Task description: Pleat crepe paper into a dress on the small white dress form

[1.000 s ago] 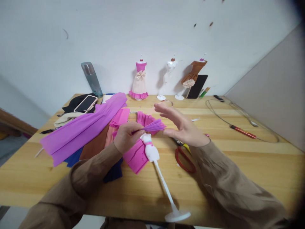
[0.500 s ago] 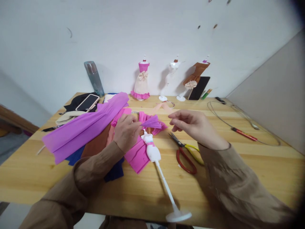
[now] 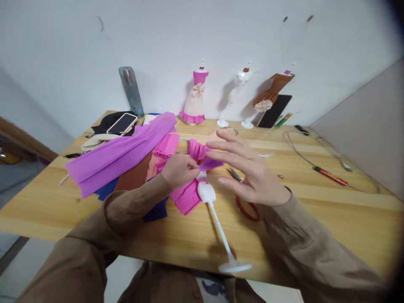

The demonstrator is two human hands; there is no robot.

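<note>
My left hand (image 3: 179, 170) is closed, pinching a small folded fan of purple crepe paper (image 3: 208, 164) just above a white mini mannequin (image 3: 205, 191). The mannequin lies tilted on the wooden table (image 3: 315, 219), and its thin stand runs down to a round base (image 3: 234, 266) at the near edge. Just to the right, my right hand (image 3: 249, 170) hovers with its fingers stretched out, close to the fan's spread end and holding nothing. Partly under that hand lie red-handled scissors (image 3: 249, 208).
Sheets of purple (image 3: 120, 153), pink (image 3: 186, 195), brown and blue crepe paper lie left of centre. A phone (image 3: 122, 123) and a grey bottle (image 3: 131, 90) sit at the back left. Three dressed mannequins (image 3: 197, 94) and a dark tablet (image 3: 274, 111) line the wall. A looped wire and a red tool (image 3: 330, 175) lie at the right.
My right hand went from a loose pinch to outstretched fingers and came down toward the fan and over the scissors. The view shifted, so everything sits further right in the frame.
</note>
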